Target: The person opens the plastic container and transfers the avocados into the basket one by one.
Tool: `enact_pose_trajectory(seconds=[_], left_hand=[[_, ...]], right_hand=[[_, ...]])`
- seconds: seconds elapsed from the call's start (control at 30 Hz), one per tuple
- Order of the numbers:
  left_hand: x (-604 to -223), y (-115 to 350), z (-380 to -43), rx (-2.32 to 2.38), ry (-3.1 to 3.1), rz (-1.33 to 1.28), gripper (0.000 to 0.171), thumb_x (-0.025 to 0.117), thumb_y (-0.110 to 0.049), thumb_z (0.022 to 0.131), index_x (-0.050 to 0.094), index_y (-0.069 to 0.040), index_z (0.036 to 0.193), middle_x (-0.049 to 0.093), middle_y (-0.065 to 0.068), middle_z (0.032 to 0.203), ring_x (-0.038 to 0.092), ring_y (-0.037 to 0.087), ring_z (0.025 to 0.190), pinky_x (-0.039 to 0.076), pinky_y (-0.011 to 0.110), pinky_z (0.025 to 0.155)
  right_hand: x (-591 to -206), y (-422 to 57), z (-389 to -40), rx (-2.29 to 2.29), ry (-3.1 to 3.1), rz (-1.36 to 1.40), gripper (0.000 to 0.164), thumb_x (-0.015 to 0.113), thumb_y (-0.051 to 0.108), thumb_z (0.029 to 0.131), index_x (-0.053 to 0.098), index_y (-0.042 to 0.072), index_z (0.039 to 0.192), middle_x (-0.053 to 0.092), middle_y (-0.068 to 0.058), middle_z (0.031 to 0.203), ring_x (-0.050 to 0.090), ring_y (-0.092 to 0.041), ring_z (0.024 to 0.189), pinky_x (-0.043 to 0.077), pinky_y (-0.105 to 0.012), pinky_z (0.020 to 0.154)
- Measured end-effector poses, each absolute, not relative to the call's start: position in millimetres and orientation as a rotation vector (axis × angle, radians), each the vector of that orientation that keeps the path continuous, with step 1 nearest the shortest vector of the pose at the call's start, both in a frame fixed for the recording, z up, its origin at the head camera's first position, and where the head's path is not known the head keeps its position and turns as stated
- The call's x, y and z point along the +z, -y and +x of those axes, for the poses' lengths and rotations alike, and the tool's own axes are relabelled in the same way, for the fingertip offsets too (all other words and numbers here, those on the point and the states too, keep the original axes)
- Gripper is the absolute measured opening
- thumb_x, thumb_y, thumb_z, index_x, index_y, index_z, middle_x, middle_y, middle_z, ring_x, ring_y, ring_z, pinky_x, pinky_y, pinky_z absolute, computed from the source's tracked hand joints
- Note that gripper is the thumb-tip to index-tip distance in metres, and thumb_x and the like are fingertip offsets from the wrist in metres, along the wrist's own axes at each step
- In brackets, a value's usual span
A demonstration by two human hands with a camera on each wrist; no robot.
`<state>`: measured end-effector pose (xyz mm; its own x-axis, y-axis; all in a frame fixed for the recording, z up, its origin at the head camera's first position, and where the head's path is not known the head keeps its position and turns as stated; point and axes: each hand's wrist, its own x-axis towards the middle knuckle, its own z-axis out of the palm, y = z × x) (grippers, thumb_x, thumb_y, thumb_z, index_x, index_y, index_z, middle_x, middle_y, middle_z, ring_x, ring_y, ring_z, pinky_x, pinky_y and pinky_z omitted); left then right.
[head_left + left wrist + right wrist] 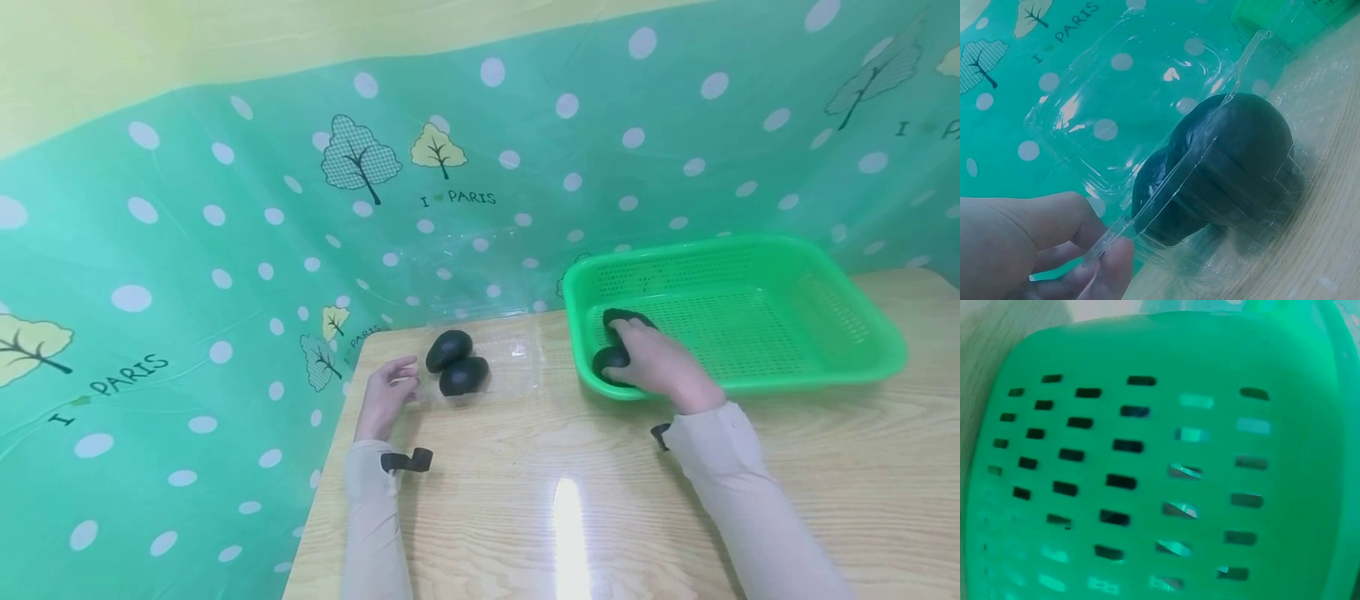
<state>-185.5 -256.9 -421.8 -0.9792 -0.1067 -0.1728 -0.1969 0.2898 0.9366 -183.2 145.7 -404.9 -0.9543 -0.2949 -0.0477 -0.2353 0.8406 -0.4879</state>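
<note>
Two dark avocados [463,376] lie side by side in the left half of a clear plastic clamshell box [517,358], whose lid stands up at the back. At the box's left edge is my left hand [385,400]; in the left wrist view its thumb and fingers pinch the clear rim [1110,240]. My right hand [660,358] reaches into the left end of a green basket [825,379]. It grips a dark avocado [609,362] between fingers and thumb, partly hiding it. Another avocado [637,317] lies just behind, under the fingers.
A pale wooden table [495,500] bears the box and the basket. Behind and to the left hangs a green sheet [247,333] with white dots and printed trees. The right wrist view is filled by the basket's slotted wall [1210,437].
</note>
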Motion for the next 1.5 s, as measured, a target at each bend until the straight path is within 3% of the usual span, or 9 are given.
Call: enact_pose_trajectory(seconds=[0.43,0.63,0.87,1.1,1.4,1.5], left_hand=[[-420,256,-185,1.803,-2.462,-0.292,0.050,0.054,0.006,0.092,0.048,0.006,0.141,0.051,0.033,0.132,0.058,0.045,0.108,0.056,0.051,0.094],[-420,257,-185,1.809,-2.455,-0.287,0.051,0.054,0.007,0.091,0.048,0.005,0.141,0.051,0.033,0.132,0.058,0.046,0.108,0.056,0.052,0.095],[-421,258,-186,1.805,-2.451,-0.280,0.052,0.053,0.006,0.090,0.048,0.004,0.142,0.051,0.032,0.132,0.056,0.048,0.114,0.059,0.045,0.092],[-422,258,-187,1.804,-2.451,-0.282,0.052,0.054,0.006,0.090,0.048,0.005,0.142,0.051,0.032,0.131,0.056,0.047,0.114,0.061,0.038,0.086],[-425,259,-191,1.826,-2.432,-0.280,0.051,0.056,0.005,0.091,0.048,0.005,0.141,0.051,0.032,0.132,0.059,0.043,0.108,0.057,0.049,0.094],[-437,265,-196,1.833,-2.442,-0.293,0.051,0.057,0.004,0.091,0.049,0.003,0.142,0.052,0.030,0.132,0.060,0.042,0.106,0.061,0.039,0.087]], right_hand=[[-394,-139,-184,-0.834,-2.975,-0.468,0.072,0.073,0.022,0.087,0.040,-0.005,0.145,0.047,-0.025,0.141,0.048,-0.042,0.128,0.045,-0.060,0.105],[-389,-130,-186,-0.829,-3.050,-0.545,0.071,0.072,0.017,0.088,0.038,-0.010,0.144,0.045,-0.028,0.139,0.048,-0.042,0.127,0.048,-0.057,0.104],[-388,-115,-191,-0.859,-3.101,-0.619,0.063,0.068,0.017,0.091,0.041,-0.009,0.141,0.047,-0.026,0.137,0.048,-0.040,0.126,0.049,-0.054,0.104],[-386,-98,-192,-0.907,-3.056,-0.664,0.056,0.069,0.021,0.091,0.047,-0.005,0.136,0.046,-0.020,0.136,0.047,-0.035,0.125,0.055,-0.048,0.094],[-387,-79,-194,-0.909,-3.073,-0.677,0.054,0.071,0.019,0.089,0.051,-0.005,0.133,0.050,-0.018,0.132,0.051,-0.032,0.118,0.057,-0.045,0.092],[-387,-70,-195,-0.918,-3.066,-0.698,0.055,0.072,0.020,0.089,0.051,-0.003,0.133,0.051,-0.017,0.131,0.052,-0.032,0.117,0.056,-0.045,0.095]])
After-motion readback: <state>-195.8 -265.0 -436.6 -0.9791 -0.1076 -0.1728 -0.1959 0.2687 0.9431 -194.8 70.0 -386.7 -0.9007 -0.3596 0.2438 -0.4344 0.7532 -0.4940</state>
